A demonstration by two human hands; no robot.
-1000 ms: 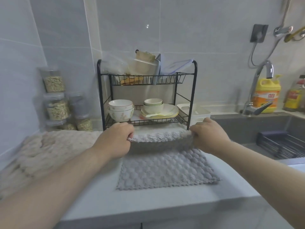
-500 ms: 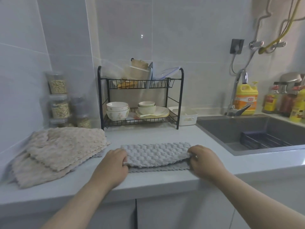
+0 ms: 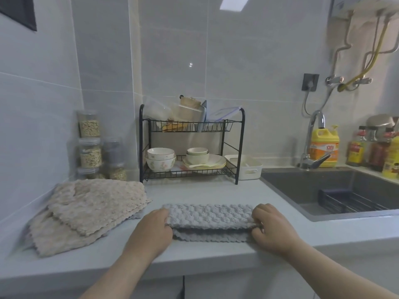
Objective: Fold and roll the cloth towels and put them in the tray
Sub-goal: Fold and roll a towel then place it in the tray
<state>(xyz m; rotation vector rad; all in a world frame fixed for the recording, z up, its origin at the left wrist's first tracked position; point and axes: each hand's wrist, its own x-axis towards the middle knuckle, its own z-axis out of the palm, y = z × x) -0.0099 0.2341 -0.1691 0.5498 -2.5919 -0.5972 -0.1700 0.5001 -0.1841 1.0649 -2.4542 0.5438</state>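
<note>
Grey, bumpy cloth: the towel (image 3: 208, 216) lies on the counter (image 3: 205, 190) straight in front of the rack (image 3: 192, 147), close to the counter's front edge. It is doubled over, an upper layer resting on a lower one whose scalloped hem shows on the side away from the rack.

The left hand (image 3: 154, 229) clasps the end in front of the rack's left leg, and the right hand (image 3: 269, 228) clasps the end in front of its right leg. The fingers of both are curled over the upper layer. Taking both ends at once looks like a way to hold that layer taut and its edge parallel to the hem beneath, so the fold lands square. I judge the folding step to be in hand, with rolling not yet begun.

The beige towels (image 3: 92, 203) lie overlapped in a loose, flat heap in front of the rack and to its left, just beside the grey one. Probably they wait there within easy reach of the left hand.

The white tray (image 3: 248, 169) stands just right of the rack, between it and the sink (image 3: 323, 186). Whether it touches the rack's foot I cannot tell, nor what is inside it. Set back level with the rack, it leaves the front of the counter for folding. A finished roll would have to be carried back and to the right, and a loose roll could spring open on the way.
</note>
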